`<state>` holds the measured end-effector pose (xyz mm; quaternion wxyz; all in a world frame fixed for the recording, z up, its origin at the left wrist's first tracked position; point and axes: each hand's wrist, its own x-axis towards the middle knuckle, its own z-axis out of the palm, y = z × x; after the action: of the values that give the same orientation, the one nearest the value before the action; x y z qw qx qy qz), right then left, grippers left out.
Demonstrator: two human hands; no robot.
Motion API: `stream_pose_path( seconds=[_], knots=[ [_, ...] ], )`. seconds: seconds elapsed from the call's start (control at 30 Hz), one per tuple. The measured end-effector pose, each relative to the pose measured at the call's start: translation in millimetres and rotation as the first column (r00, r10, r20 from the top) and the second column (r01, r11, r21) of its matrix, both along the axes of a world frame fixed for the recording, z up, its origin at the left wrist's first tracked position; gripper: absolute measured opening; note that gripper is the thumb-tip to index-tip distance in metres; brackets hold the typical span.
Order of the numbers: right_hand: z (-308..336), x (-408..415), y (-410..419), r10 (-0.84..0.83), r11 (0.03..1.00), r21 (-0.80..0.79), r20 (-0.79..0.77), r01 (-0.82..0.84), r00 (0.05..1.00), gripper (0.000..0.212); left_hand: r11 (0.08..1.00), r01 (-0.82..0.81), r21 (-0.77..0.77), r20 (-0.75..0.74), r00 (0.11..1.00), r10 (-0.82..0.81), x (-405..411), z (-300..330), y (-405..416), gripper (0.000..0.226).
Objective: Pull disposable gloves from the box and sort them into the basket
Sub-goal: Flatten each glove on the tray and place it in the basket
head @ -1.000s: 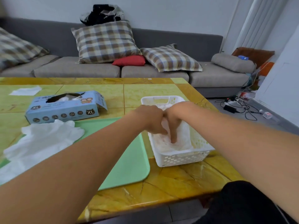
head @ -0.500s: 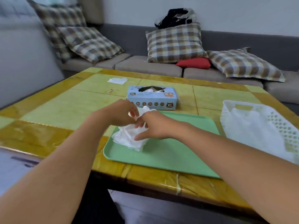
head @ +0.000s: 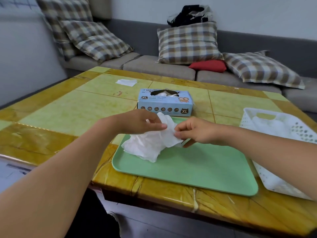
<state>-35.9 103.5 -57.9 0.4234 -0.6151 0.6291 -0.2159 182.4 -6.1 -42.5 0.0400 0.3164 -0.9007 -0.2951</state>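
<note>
A heap of white disposable gloves [head: 145,146] lies on the left end of a green tray [head: 197,167]. My left hand [head: 139,121] pinches the top glove from the left. My right hand [head: 195,132] pinches the same glove from the right, lifting it slightly off the heap. Behind the tray stands the blue glove box [head: 165,103] marked XL, with white gloves showing in its top opening. At the right edge sits the white perforated basket [head: 248,115] with white gloves inside; my right forearm hides part of it.
A loose white sheet [head: 126,82] lies on the far left of the yellow-green table [head: 72,110]. A grey sofa with checked cushions [head: 187,42] runs behind the table. The table's near edge is close below the tray.
One second ago both hands pressed gloves into the basket. They then moved left to the heap on the tray, and now they pull one glove up between them.
</note>
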Motion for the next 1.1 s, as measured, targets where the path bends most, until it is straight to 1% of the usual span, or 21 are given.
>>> stream_pose_path(
  seconds=[0.07, 0.1, 0.17, 0.2, 0.27, 0.3, 0.33, 0.37, 0.43, 0.5, 0.57, 0.63, 0.67, 0.7, 0.73, 0.8, 0.87, 0.93, 1.0, 1.03, 1.1],
  knots=[
    [10, -6, 1, -0.023, 0.995, 0.104, 0.12, 0.01, 0.993, 0.019, 0.99, -0.02, 0.142, -0.045, 0.999, 0.027, -5, 4, 7, 0.078],
    [15, -9, 2, -0.035, 0.989, 0.149, 0.188, 0.007, 0.982, 0.019, 0.983, 0.006, 0.183, -0.084, 0.996, 0.01, -7, 5, 10, 0.079],
    [25, -16, 6, -0.088, 0.982, 0.187, 0.327, 0.027, 0.941, 0.029, 0.968, 0.112, 0.225, -0.2, 0.978, -0.066, -11, 8, 15, 0.054],
    [29, -19, 9, -0.122, 0.981, 0.19, 0.404, 0.047, 0.906, 0.038, 0.955, 0.144, 0.259, -0.274, 0.959, -0.071, -15, 11, 19, 0.041],
    [39, -25, 19, -0.167, 0.976, 0.21, 0.574, 0.053, 0.801, 0.056, 0.905, 0.167, 0.391, -0.448, 0.893, 0.029, -27, 17, 31, 0.028],
    [45, -30, 25, -0.154, 0.976, 0.217, 0.655, 0.011, 0.74, 0.066, 0.872, 0.18, 0.454, -0.524, 0.846, 0.099, -38, 18, 38, 0.025],
    [50, -32, 30, -0.107, 0.977, 0.204, 0.703, -0.055, 0.703, 0.074, 0.845, 0.176, 0.504, -0.576, 0.798, 0.177, -45, 18, 43, 0.024],
    [53, -36, 35, -0.044, 0.98, 0.168, 0.716, -0.111, 0.697, 0.08, 0.822, 0.163, 0.545, -0.601, 0.76, 0.248, -52, 17, 47, 0.024],
    [54, -42, 44, 0.017, 0.99, 0.096, 0.658, -0.107, 0.753, 0.079, 0.792, 0.138, 0.594, -0.593, 0.741, 0.315, -65, 14, 55, 0.027],
    [47, -46, 47, -0.103, 0.994, 0.081, 0.556, 0.069, 0.825, 0.058, 0.788, 0.097, 0.608, -0.537, 0.782, 0.317, -70, 12, 56, 0.028],
    [38, -49, 47, -0.284, 0.957, 0.105, 0.532, 0.271, 0.798, 0.032, 0.812, 0.008, 0.583, -0.444, 0.84, 0.311, -72, 10, 53, 0.027],
    [29, -55, 44, -0.397, 0.913, 0.155, 0.542, 0.377, 0.74, 0.017, 0.83, -0.109, 0.547, -0.314, 0.892, 0.324, -75, 8, 47, 0.029],
    [28, -57, 42, -0.437, 0.893, 0.162, 0.535, 0.42, 0.723, 0.013, 0.836, -0.143, 0.529, -0.286, 0.898, 0.335, -79, 8, 43, 0.027],
    [30, -60, 40, -0.47, 0.87, 0.146, 0.532, 0.47, 0.704, 0.01, 0.845, -0.154, 0.512, -0.306, 0.887, 0.346, -82, 10, 41, 0.019],
    [34, -64, 37, -0.478, 0.852, 0.092, 0.54, 0.516, 0.693, 0.01, 0.862, -0.134, 0.489, -0.382, 0.855, 0.35, -87, 14, 40, 0.013],
    [50, -70, 34, -0.406, 0.824, -0.119, 0.559, 0.554, 0.723, 0.016, 0.903, -0.052, 0.426, -0.596, 0.735, 0.323, -96, 28, 40, 0.006],
    [69, -73, 37, -0.304, 0.773, -0.354, 0.522, 0.526, 0.797, 0.02, 0.947, 0.01, 0.322, -0.728, 0.642, 0.241, -100, 42, 41, 0.009],
    [79, -74, 44, -0.253, 0.737, -0.507, 0.407, 0.448, 0.878, 0.016, 0.978, 0.013, 0.209, -0.761, 0.631, 0.154, -99, 45, 42, 0.011],
    [76, -75, 51, -0.235, 0.765, -0.56, 0.218, 0.319, 0.947, 0.011, 0.989, 0.009, 0.145, -0.709, 0.699, 0.098, -93, 34, 42, 0.014],
    [70, -75, 54, -0.208, 0.805, -0.544, 0.114, 0.237, 0.971, 0.011, 0.994, 0.016, 0.11, -0.646, 0.761, 0.059, -89, 26, 41, 0.02],
    [54, -75, 59, -0.119, 0.897, -0.437, -0.086, 0.07, 0.989, 0.008, 0.994, 0.095, 0.062, -0.458, 0.887, -0.057, -83, 11, 40, 0.025]
  ],
)
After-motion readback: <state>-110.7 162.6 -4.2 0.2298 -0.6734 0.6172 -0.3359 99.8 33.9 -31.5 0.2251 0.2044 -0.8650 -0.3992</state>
